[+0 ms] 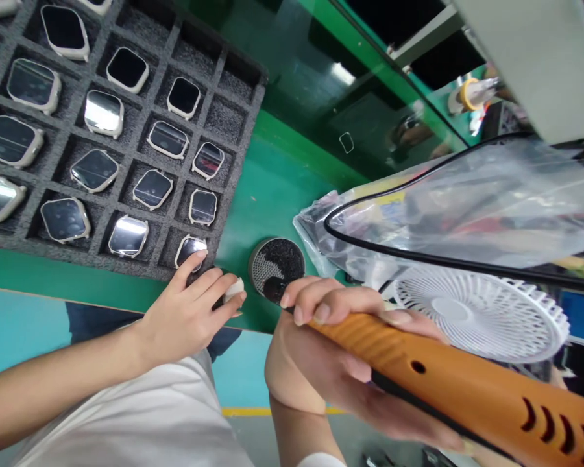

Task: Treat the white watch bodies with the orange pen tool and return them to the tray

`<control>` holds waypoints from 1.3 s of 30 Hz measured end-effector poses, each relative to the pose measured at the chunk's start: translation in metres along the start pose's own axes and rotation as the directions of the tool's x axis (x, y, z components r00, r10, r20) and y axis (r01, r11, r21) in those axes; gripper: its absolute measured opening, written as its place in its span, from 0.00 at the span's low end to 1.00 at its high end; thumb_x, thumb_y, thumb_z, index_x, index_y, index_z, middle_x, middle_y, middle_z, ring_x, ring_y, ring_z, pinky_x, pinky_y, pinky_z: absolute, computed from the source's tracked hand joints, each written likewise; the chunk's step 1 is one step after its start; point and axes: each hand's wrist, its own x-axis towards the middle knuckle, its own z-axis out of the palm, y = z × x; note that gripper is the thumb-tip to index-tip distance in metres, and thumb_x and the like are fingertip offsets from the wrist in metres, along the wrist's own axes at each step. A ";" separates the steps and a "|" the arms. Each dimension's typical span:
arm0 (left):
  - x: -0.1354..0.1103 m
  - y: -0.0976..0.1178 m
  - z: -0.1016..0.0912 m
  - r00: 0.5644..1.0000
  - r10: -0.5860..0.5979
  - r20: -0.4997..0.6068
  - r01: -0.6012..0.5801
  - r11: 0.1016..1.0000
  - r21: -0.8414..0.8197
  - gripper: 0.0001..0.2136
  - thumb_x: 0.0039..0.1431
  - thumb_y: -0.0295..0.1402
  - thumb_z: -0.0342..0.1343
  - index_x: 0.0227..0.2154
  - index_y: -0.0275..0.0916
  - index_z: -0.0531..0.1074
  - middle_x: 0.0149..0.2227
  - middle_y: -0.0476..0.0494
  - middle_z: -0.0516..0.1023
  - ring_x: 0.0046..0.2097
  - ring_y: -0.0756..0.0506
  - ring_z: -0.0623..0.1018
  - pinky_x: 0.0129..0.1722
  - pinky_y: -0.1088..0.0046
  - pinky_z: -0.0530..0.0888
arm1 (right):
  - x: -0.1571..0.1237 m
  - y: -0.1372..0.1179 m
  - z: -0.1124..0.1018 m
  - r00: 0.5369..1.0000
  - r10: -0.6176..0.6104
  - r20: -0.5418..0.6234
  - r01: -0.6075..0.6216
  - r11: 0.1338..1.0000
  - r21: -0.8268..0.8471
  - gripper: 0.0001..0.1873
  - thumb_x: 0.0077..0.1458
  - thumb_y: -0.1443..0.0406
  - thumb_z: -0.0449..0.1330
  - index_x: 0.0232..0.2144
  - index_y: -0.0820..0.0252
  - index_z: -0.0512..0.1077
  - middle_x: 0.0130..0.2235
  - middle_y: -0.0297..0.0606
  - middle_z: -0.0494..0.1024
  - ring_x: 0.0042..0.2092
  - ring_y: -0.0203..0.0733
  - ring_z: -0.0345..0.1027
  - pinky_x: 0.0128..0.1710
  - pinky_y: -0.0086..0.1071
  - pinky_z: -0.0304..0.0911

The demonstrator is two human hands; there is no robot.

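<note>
Left hand (187, 324) at near right corner of foam tray (254, 105): thumb and forefinger closed on small white piece (234, 289), just outside tray; another finger reaches over the corner watch (183, 250), contact unclear. Right hand (321, 363) right of tray, fingers wrapped around orange tool (448, 370). Tool's black tip (274, 289) over round container (287, 254) just right of tray; can't tell if touching. Tray on green tabletop (253, 188).
</note>
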 end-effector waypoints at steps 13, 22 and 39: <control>-0.001 0.001 0.000 1.000 -0.010 0.002 0.010 1.000 -0.003 0.13 0.70 0.40 0.60 0.54 0.47 0.79 0.57 0.44 0.80 0.57 0.41 0.77 0.76 0.44 0.53 | -0.013 0.003 0.005 0.997 0.058 0.054 -0.058 0.998 -0.005 0.38 0.64 0.34 0.39 0.52 0.53 0.70 0.33 0.32 0.73 0.28 0.39 0.70 0.24 0.42 0.69; 0.000 0.000 0.000 1.000 -0.004 -0.002 0.004 1.000 -0.005 0.12 0.70 0.38 0.59 0.53 0.45 0.79 0.57 0.44 0.80 0.57 0.40 0.76 0.75 0.44 0.55 | -0.021 0.006 0.004 0.998 0.046 0.042 -0.045 0.999 -0.026 0.38 0.65 0.35 0.38 0.52 0.54 0.69 0.34 0.33 0.74 0.29 0.41 0.71 0.25 0.45 0.70; 0.001 0.000 -0.001 1.000 -0.005 -0.001 0.005 1.000 -0.010 0.12 0.67 0.34 0.61 0.51 0.45 0.79 0.54 0.43 0.81 0.55 0.41 0.76 0.74 0.44 0.59 | -0.022 0.010 0.009 0.989 0.086 0.117 -0.083 0.996 -0.031 0.33 0.63 0.35 0.49 0.51 0.51 0.71 0.33 0.31 0.74 0.30 0.41 0.71 0.26 0.46 0.72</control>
